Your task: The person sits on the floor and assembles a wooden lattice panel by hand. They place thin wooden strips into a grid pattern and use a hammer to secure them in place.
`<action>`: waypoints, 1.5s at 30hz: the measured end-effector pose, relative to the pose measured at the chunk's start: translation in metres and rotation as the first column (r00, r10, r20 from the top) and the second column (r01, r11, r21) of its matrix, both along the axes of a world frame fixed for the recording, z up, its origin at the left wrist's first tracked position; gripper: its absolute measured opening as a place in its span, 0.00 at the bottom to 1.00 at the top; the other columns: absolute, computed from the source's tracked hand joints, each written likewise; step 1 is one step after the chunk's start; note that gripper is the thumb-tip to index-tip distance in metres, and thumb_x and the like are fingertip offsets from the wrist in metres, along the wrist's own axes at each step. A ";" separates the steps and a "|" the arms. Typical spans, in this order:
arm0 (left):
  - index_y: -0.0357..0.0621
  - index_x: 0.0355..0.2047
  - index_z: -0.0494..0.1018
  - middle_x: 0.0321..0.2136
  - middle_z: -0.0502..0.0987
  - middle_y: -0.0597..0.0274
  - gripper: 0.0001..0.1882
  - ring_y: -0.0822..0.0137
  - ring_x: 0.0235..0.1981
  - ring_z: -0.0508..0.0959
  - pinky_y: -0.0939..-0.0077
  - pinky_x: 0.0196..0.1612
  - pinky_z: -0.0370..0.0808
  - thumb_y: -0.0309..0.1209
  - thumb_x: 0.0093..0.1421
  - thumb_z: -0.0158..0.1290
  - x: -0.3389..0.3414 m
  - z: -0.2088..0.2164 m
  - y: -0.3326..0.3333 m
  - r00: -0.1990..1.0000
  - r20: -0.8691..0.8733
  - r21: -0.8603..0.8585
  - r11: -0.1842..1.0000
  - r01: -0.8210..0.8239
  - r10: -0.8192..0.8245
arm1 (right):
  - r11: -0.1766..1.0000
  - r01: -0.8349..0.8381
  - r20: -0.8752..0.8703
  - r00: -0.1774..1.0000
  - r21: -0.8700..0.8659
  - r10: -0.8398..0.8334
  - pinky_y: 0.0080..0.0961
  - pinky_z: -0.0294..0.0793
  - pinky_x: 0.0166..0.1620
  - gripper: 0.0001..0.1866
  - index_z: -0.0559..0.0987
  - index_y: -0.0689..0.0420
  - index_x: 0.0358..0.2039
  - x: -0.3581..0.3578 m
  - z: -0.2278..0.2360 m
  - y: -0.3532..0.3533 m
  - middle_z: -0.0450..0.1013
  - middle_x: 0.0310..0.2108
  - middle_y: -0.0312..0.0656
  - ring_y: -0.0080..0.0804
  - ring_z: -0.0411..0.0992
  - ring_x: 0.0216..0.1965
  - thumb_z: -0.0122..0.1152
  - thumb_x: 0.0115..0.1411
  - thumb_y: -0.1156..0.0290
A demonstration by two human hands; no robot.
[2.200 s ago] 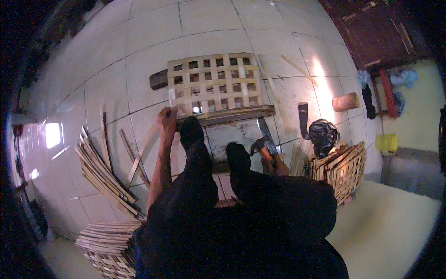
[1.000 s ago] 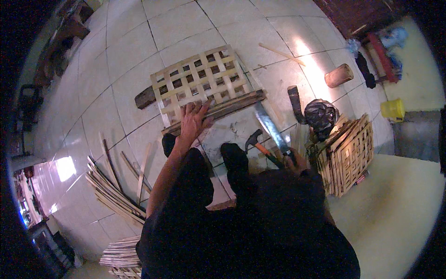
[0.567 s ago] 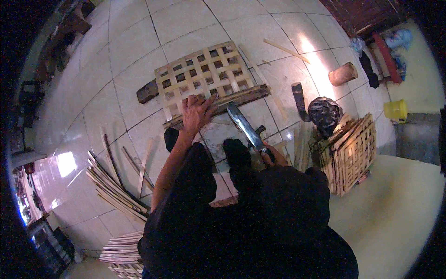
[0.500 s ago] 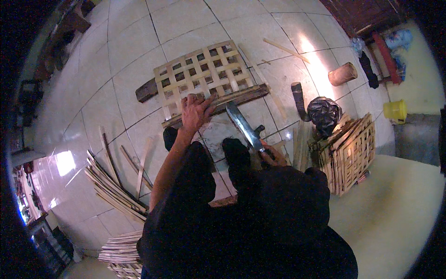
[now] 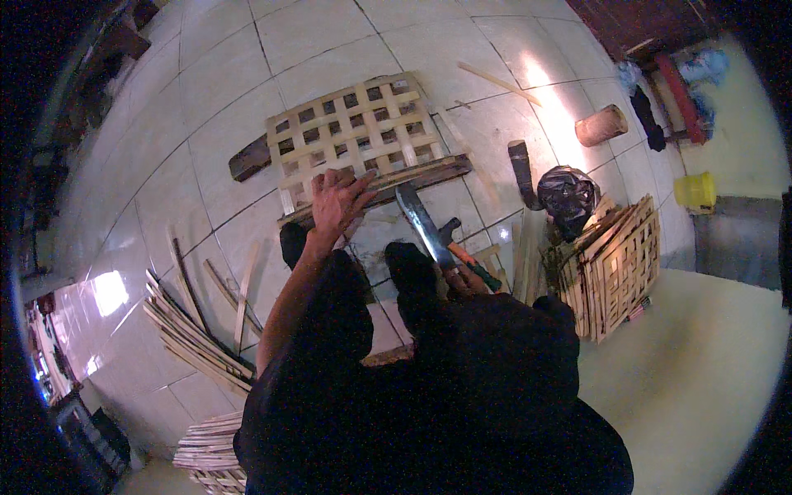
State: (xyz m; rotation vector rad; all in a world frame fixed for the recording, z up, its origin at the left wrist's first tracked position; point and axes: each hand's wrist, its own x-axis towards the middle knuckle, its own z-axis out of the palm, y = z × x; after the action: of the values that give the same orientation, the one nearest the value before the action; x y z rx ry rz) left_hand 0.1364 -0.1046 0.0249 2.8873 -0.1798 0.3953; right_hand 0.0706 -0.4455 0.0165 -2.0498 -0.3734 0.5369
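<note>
A woven bamboo panel (image 5: 375, 136) with an open lattice lies on the floor ahead of me, its near edge along a dark wooden strip (image 5: 429, 175). My left hand (image 5: 337, 200) rests on that near edge with its fingers spread over the slats. In my right hand (image 5: 464, 283) is a machete (image 5: 423, 225), gripped by its handle. Its broad blade slants up and left, with the tip close to the wooden strip. Just right of the blade lies a hammer (image 5: 472, 262) with an orange and green handle. My sleeve and dark clothing hide part of the right hand.
Several woven panels (image 5: 619, 264) stand stacked at the right beside a black plastic bag (image 5: 568, 198). A curved dark piece (image 5: 522, 173) and a wooden cylinder (image 5: 601, 126) lie beyond. Loose bamboo strips (image 5: 194, 338) spread at the left. A yellow container (image 5: 695, 192) is far right.
My right hand and the machete have shifted slightly left and toward me, uncovering more of the hammer's handle. My left hand stays on the panel's edge. The whole view has shifted a little.
</note>
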 end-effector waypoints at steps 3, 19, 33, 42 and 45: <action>0.64 0.51 0.73 0.35 0.75 0.70 0.21 0.63 0.45 0.67 0.58 0.49 0.58 0.49 0.57 0.51 -0.003 0.006 -0.002 1.000 -0.029 -0.045 0.999 0.008 -0.009 | 0.999 0.005 -0.002 1.000 -0.032 -0.005 0.36 0.59 0.59 0.24 0.66 0.61 0.57 -0.007 0.005 -0.004 0.63 0.54 0.51 0.41 0.61 0.56 0.51 0.62 0.66; 0.62 0.52 0.72 0.38 0.74 0.65 0.24 0.60 0.47 0.68 0.55 0.49 0.61 0.47 0.54 0.54 -0.009 -0.001 0.007 0.999 -0.049 0.014 1.000 0.009 -0.009 | 0.938 0.056 0.178 0.984 -0.343 0.006 0.39 0.58 0.59 0.26 0.65 0.61 0.57 0.012 0.051 -0.020 0.63 0.55 0.52 0.44 0.60 0.57 0.53 0.61 0.63; 0.54 0.39 0.78 0.45 0.74 0.50 0.14 0.47 0.51 0.71 0.36 0.57 0.57 0.39 0.55 0.48 0.027 -0.049 -0.003 0.993 -0.117 0.030 1.000 -0.008 0.011 | 0.867 -0.207 0.507 0.740 -0.453 0.442 0.42 0.57 0.59 0.28 0.65 0.61 0.58 0.050 0.085 0.073 0.62 0.55 0.53 0.47 0.60 0.57 0.55 0.60 0.61; 0.56 0.44 0.74 0.46 0.73 0.55 0.21 0.52 0.58 0.61 0.35 0.62 0.44 0.47 0.50 0.53 0.044 -0.053 -0.040 0.995 0.091 -0.181 0.983 -0.024 0.041 | 0.811 -0.326 0.550 0.607 -0.486 0.574 0.44 0.56 0.60 0.30 0.65 0.61 0.58 0.067 0.027 0.155 0.62 0.55 0.54 0.49 0.59 0.58 0.56 0.59 0.60; 0.53 0.45 0.73 0.46 0.73 0.56 0.21 0.51 0.56 0.63 0.37 0.64 0.42 0.45 0.51 0.52 0.052 -0.072 -0.021 0.990 0.090 0.006 0.994 -0.106 0.105 | 0.797 -0.377 0.540 0.591 -0.472 0.599 0.45 0.56 0.60 0.30 0.65 0.61 0.58 0.066 0.023 0.167 0.61 0.55 0.54 0.49 0.59 0.58 0.56 0.58 0.59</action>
State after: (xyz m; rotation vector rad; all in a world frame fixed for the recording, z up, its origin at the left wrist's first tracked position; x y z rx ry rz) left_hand 0.1880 -0.1256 -0.0466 2.9000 -0.0440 0.5446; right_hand 0.1361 -0.2787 0.0397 -2.4023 -1.4265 0.1412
